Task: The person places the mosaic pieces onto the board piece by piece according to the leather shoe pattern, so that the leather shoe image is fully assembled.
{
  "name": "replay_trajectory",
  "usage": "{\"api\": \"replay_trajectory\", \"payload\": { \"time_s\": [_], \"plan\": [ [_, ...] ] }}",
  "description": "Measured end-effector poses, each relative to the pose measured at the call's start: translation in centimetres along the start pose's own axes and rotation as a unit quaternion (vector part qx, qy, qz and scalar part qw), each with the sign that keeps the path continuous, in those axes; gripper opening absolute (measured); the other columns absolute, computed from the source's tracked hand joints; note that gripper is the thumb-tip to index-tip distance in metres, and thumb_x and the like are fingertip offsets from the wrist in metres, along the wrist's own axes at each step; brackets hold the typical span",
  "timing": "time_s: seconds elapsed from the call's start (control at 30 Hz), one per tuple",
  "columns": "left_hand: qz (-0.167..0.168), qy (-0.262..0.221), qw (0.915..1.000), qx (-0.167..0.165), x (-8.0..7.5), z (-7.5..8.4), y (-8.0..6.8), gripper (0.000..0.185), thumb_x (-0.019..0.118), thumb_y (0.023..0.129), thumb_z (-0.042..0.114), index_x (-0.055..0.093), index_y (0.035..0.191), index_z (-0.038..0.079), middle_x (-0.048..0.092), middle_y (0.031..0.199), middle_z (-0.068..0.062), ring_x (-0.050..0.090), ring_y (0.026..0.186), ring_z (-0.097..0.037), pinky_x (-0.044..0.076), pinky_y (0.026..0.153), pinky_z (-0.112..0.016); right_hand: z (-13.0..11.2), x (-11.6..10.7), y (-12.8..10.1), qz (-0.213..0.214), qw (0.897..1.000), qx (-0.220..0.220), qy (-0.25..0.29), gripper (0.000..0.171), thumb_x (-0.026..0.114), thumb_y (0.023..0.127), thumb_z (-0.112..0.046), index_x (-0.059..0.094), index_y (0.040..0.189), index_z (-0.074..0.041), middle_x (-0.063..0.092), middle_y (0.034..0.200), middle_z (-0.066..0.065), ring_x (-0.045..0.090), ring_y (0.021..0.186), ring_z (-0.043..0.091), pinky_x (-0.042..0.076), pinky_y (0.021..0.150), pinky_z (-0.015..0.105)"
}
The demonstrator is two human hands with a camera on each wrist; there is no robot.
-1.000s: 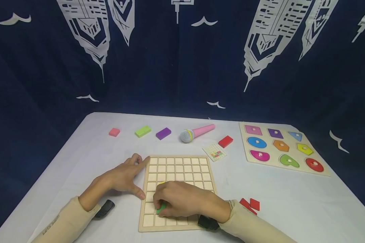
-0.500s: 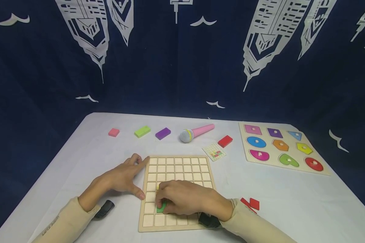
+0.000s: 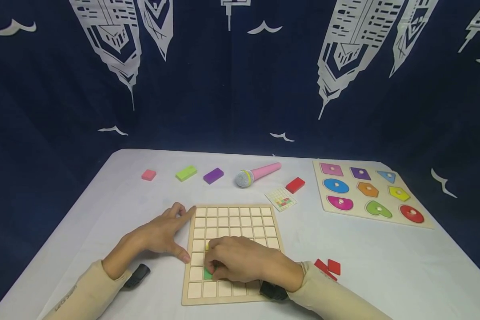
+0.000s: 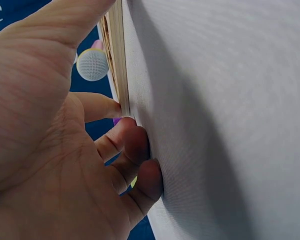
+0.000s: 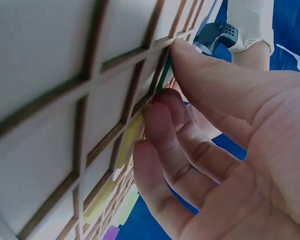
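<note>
Pinching green tile (image 3: 208,273) with right hand (image 3: 240,261), fingers curled, tile sitting in near-left cell of wooden grid board (image 3: 240,222). Left hand (image 3: 160,234) flat, fingers relaxed, resting against board's left edge on surface (image 3: 104,209). Pink toy microphone (image 3: 258,174) farther back.

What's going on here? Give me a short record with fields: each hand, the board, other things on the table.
right hand: pinches a green tile on the grid board
left hand: rests flat on the table, fingertips at the board's left edge
board: mostly bare squares; a yellow tile lies in it
behind the board: pink block, lime block, purple block, toy microphone, red block, pattern card
right side: shape puzzle, red tiles
</note>
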State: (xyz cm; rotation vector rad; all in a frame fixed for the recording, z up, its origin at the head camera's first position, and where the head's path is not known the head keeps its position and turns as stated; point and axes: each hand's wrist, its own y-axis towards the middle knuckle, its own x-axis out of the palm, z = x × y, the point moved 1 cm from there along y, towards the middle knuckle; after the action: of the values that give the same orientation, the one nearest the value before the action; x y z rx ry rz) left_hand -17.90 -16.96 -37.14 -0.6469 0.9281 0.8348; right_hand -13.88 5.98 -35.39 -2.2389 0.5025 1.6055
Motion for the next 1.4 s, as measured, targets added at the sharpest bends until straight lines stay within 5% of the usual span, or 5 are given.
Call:
{"api": "replay_trajectory", "payload": {
  "time_s": [0.33, 0.57, 0.87, 1.13, 1.4],
  "plan": [
    [0.001, -0.006, 1.0, -0.007, 0.0, 0.1, 0.2, 0.129, 0.091, 0.058, 0.056, 0.028, 0.157, 0.004, 0.036, 0.12, -0.007, 0.041, 0.104, -0.022, 0.042, 0.084, -0.034, 0.9, -0.8, -2.4, -0.025, 1.0, -0.011, 0.01, 0.012, 0.075, 0.091, -0.028, 0.072, 0.102, -0.023, 0.059, 0.095, -0.016, 0.05, 0.083, -0.003, 0.043, 0.076, 0.012],
    [0.003, -0.004, 1.0, -0.008, 0.0, 0.1, 0.2, 0.129, 0.092, 0.057, 0.055, 0.028, 0.158, 0.004, 0.036, 0.12, -0.007, 0.041, 0.106, -0.023, 0.042, 0.086, -0.036, 3.4, -1.0, -6.4, 0.008, 0.999, 0.006, 0.053, 0.013, 0.069, 0.095, -0.029, 0.072, 0.105, -0.021, 0.063, 0.1, -0.014, 0.054, 0.087, 0.0, 0.046, 0.081, 0.015],
    [-0.003, -0.006, 0.9998, -0.016, -0.1, 0.2, 0.1, 0.128, 0.092, 0.058, 0.054, 0.028, 0.158, 0.006, 0.036, 0.121, -0.006, 0.041, 0.106, -0.023, 0.042, 0.087, -0.037, 6.8, -2.0, -12.4, 0.021, 0.986, 0.128, 0.108, 0.019, 0.074, 0.091, -0.034, 0.072, 0.108, -0.026, 0.064, 0.102, -0.017, 0.057, 0.091, 0.002, 0.051, 0.085, 0.026],
    [-0.001, -0.009, 0.9998, -0.02, -0.1, 0.2, 0.1, 0.128, 0.092, 0.058, 0.053, 0.028, 0.158, 0.007, 0.036, 0.12, -0.006, 0.041, 0.106, -0.023, 0.042, 0.087, -0.037, 8.5, -2.4, -15.2, 0.019, 0.97, 0.219, 0.106, 0.031, 0.08, 0.084, -0.04, 0.072, 0.11, -0.026, 0.065, 0.104, -0.018, 0.058, 0.094, 0.005, 0.053, 0.087, 0.031],
    [0.003, -0.012, 0.9998, -0.014, 0.1, 0.2, -0.1, 0.128, 0.092, 0.057, 0.054, 0.029, 0.158, 0.007, 0.036, 0.119, -0.005, 0.041, 0.107, -0.023, 0.042, 0.087, -0.037, 10.0, -2.9, -17.4, -0.02, 0.94, 0.305, 0.151, 0.045, 0.09, 0.072, -0.03, 0.071, 0.112, -0.022, 0.066, 0.105, -0.01, 0.056, 0.096, 0.016, 0.054, 0.085, 0.038]
  ]
}}
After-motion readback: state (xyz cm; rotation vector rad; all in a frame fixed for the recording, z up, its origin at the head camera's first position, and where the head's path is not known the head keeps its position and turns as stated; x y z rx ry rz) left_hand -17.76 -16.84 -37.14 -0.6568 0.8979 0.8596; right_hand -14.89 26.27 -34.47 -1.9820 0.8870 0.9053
